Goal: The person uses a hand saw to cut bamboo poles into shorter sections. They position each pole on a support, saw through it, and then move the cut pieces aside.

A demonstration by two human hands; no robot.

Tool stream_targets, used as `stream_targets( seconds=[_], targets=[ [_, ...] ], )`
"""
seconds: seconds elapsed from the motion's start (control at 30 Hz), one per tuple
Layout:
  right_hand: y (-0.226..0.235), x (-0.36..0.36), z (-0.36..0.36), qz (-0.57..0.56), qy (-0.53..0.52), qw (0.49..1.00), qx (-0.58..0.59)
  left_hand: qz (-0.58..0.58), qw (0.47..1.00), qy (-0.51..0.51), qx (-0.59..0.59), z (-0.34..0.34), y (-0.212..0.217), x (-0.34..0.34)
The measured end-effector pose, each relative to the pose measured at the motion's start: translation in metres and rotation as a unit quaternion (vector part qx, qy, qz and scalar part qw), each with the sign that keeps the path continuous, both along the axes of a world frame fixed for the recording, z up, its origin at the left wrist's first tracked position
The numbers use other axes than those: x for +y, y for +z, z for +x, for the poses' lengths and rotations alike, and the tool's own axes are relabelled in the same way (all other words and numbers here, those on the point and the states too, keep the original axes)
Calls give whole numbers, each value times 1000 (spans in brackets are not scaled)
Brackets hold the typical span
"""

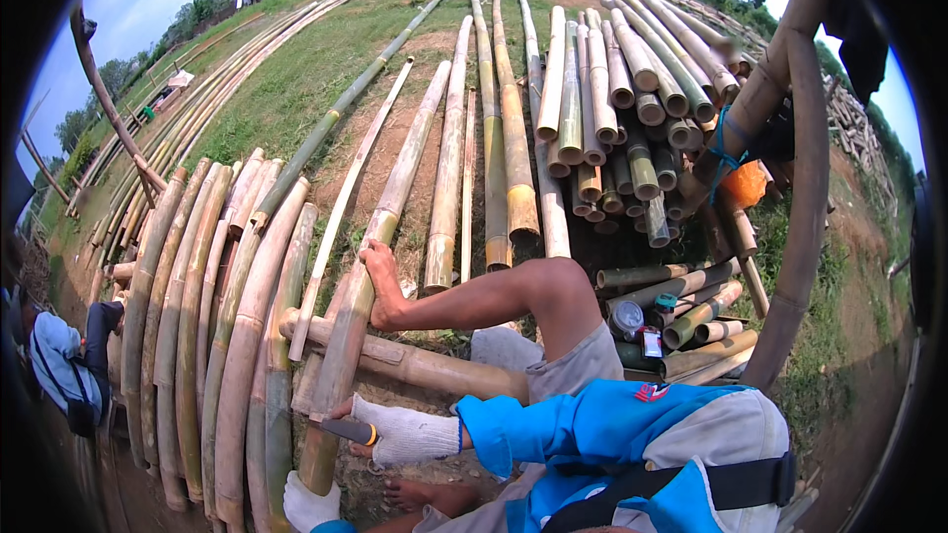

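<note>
A long tan bamboo pole (360,281) runs from my lap away across the ground, lying over a thick cross pole (415,363). My bare foot (380,284) presses down on it. My right hand (400,432), in a white glove with a blue sleeve, grips a tool with a black handle and yellow ring (348,429), held against the pole's side. My left hand (308,505), also gloved, clasps the pole's near end at the bottom edge. The tool's blade is hidden behind the pole.
Long bamboo poles (197,326) lie packed side by side at left. A pile of shorter cut pieces (617,109) sits far right. A curved bamboo post (805,197) stands at right. A round tin (626,317) rests on short pieces. Another person (61,367) sits far left.
</note>
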State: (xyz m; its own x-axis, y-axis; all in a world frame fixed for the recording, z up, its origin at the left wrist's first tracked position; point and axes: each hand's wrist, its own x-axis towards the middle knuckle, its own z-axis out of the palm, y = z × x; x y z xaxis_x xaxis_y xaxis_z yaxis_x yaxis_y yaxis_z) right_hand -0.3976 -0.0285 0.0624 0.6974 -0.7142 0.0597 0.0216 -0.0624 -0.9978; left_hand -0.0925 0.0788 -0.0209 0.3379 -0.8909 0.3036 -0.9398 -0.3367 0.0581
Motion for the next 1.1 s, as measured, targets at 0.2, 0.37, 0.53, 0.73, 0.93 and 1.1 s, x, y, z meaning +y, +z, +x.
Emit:
stream_targets(
  seconds=[0.2, 0.37, 0.53, 0.73, 0.93, 1.1],
  targets=[
    [-20, 108, -134, 79, 25, 997, 3, 43, 999, 29, -5, 0, -2, -4],
    [-2, 84, -120, -2, -22, 998, 61, 59, 997, 48, 11, 3, -7, -8],
    [-1, 43, -40, 101, 40, 993, 35, 29, 999, 32, -1, 16, -5, -13],
    [-35, 65, -64, 50, -16, 996, 70, 47, 998, 24, 31, 12, 7, -4],
    [8, 111, -144, 77, -30, 993, 89, 90, 993, 26, 74, 15, 19, -9],
    [-20, 89, -95, -69, -35, 996, 45, 97, 992, 42, 71, 22, 16, -13]
  ],
)
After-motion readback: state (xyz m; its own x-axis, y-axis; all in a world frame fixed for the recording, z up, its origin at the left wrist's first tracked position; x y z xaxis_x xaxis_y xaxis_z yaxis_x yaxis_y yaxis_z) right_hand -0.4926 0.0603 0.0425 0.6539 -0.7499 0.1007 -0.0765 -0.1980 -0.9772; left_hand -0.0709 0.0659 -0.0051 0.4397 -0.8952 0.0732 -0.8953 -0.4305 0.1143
